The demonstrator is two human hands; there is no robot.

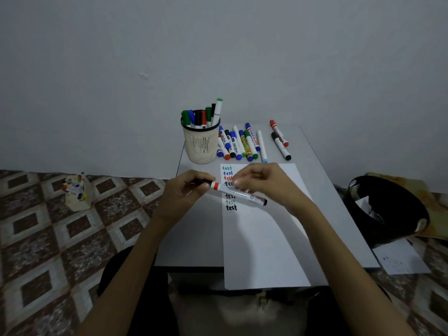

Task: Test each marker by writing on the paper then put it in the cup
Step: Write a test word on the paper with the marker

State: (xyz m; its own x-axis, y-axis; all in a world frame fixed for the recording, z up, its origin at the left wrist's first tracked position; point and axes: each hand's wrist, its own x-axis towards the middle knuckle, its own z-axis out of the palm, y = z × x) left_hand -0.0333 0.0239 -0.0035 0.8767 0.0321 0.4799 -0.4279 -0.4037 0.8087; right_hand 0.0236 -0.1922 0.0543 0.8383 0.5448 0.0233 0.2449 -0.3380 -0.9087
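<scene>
Left hand (pixel 186 190), right hand (pixel 264 183) grip marker (pixel 238 192) crosswise, cap (pixel 202 182) probably left.

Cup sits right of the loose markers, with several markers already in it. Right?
No. The head view shows the cup left of the loose markers, not right. It does already hold several markers.

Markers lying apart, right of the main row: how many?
2: a red-capped marker farthest back, and a black-capped marker beside it, closer to the paper. None look hidden.

cup (pixel 201 144) left of loose markers (pixel 240 144), paper (pixel 261 238) before them
</scene>
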